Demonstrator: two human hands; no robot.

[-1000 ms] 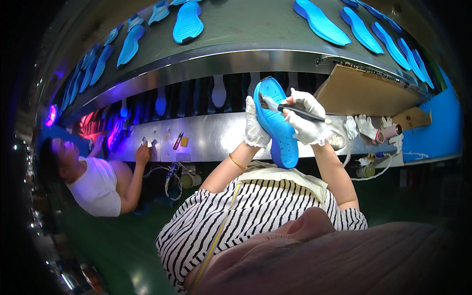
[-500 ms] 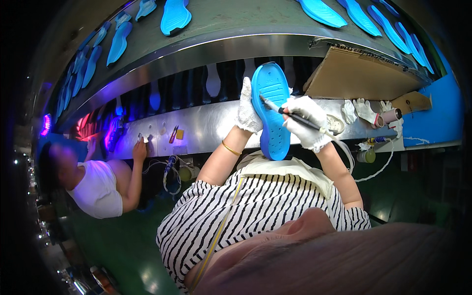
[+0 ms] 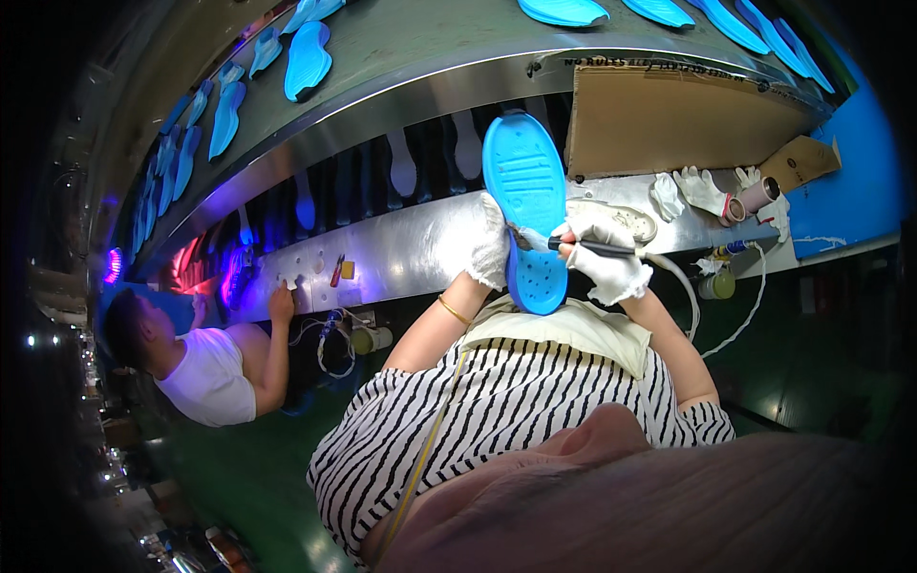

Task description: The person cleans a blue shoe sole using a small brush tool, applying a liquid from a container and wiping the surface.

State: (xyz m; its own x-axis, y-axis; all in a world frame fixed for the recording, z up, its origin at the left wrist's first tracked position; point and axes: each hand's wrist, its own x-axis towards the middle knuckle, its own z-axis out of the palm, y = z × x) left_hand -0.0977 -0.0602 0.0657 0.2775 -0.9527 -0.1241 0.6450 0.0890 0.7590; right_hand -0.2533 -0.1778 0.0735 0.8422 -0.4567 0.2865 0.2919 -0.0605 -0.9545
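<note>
A bright blue shoe sole (image 3: 527, 172) stands nearly upright in front of my body, its ribbed and dimpled inner side showing. My left hand (image 3: 489, 250), in a white knitted glove, grips it by the left edge near the narrow middle; some fingers are hidden behind it. In my gloved right hand (image 3: 611, 258) is a brush (image 3: 597, 247) with a black handle and a pale hose at its rear end. The dark bristles touch the sole's surface at the narrow middle, close to the left edge.
Beyond my hands runs a metal ledge (image 3: 382, 244), below a conveyor (image 3: 420, 43) carrying several blue soles. A cardboard sheet (image 3: 688, 124) leans at the right, near white gloves (image 3: 702, 189), a pale shoe (image 3: 630, 222) and a cylindrical roll (image 3: 759, 195). A co-worker (image 3: 215, 372) sits at the left.
The brush has moved from the sole's upper left edge down to its narrow middle. My right hand has lowered slightly, and the soles on the conveyor have shifted left.
</note>
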